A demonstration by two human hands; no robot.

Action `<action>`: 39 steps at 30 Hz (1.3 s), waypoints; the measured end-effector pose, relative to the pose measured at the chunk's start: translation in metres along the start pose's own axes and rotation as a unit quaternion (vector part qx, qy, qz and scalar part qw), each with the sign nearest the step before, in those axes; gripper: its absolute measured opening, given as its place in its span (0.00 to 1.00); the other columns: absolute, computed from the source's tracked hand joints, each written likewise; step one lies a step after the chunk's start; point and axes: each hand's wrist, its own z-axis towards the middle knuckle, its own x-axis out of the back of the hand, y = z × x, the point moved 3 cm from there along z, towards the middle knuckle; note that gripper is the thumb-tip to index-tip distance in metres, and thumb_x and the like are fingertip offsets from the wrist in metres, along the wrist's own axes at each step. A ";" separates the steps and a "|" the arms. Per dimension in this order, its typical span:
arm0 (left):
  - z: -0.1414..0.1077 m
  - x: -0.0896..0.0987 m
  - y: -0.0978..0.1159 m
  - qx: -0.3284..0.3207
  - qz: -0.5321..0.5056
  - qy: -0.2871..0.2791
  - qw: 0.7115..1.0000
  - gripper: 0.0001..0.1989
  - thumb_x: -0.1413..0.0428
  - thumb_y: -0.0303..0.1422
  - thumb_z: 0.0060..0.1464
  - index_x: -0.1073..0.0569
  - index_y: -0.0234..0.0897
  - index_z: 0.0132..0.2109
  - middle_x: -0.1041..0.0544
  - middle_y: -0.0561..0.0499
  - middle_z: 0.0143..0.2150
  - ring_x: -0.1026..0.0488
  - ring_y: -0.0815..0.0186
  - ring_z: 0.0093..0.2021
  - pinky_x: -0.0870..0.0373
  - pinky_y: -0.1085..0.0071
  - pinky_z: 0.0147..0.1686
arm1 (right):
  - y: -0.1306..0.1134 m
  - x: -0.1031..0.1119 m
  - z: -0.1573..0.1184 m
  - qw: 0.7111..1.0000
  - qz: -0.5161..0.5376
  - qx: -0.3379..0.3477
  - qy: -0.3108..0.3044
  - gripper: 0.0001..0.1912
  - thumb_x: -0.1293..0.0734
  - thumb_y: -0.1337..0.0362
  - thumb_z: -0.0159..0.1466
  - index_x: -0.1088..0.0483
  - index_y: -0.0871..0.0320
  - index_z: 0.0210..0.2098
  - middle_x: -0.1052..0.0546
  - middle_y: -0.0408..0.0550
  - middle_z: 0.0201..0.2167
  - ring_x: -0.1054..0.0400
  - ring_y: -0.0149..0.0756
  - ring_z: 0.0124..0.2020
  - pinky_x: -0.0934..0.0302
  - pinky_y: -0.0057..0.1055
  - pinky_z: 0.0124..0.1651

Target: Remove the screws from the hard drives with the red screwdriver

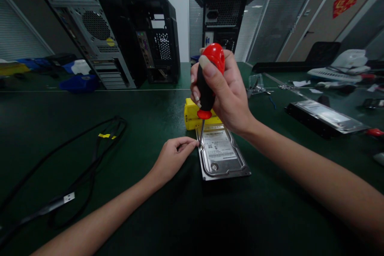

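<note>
A silver hard drive (220, 154) with a white label lies on the dark green table, its far end against a yellow block (192, 115). My right hand (225, 88) is wrapped round the red and black handle of a screwdriver (207, 84). The screwdriver stands nearly upright, and its tip meets the drive near the left edge. There, my left hand (175, 156) has thumb and forefinger pinched together beside the tip. Whatever lies between those fingertips is too small to make out.
Black cables (94, 162) with a USB plug lie at the left. Behind stand computer cases (96, 28), an open black one (162, 44) and another (223, 16). A second drive (328, 116) and a clear bag (256, 84) are at the right; a blue bin (79, 83) sits back left.
</note>
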 end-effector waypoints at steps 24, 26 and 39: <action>0.000 0.000 -0.001 -0.006 0.018 0.006 1.000 0.15 0.48 0.39 0.56 0.21 0.33 0.37 0.20 0.48 0.34 0.26 0.61 0.35 0.32 0.70 0.36 | -0.002 -0.005 -0.002 0.998 -0.046 -0.031 0.013 0.16 0.36 0.55 0.61 0.47 0.50 0.42 0.34 0.37 0.30 0.38 0.24 0.24 0.39 0.25 0.24; -0.001 0.000 -0.001 -0.007 0.021 0.007 1.000 0.15 0.47 0.39 0.56 0.21 0.33 0.37 0.20 0.48 0.34 0.26 0.61 0.35 0.32 0.70 0.36 | -0.002 -0.005 -0.003 0.999 -0.040 -0.030 0.012 0.15 0.36 0.56 0.62 0.47 0.50 0.42 0.34 0.37 0.30 0.38 0.24 0.24 0.40 0.25 0.24; 0.000 -0.001 -0.002 -0.009 0.014 0.006 1.000 0.14 0.47 0.38 0.56 0.21 0.33 0.36 0.20 0.48 0.33 0.26 0.62 0.35 0.32 0.70 0.36 | -0.003 -0.003 -0.003 0.998 -0.044 -0.031 0.021 0.14 0.36 0.55 0.61 0.43 0.50 0.43 0.33 0.34 0.31 0.37 0.20 0.24 0.39 0.21 0.25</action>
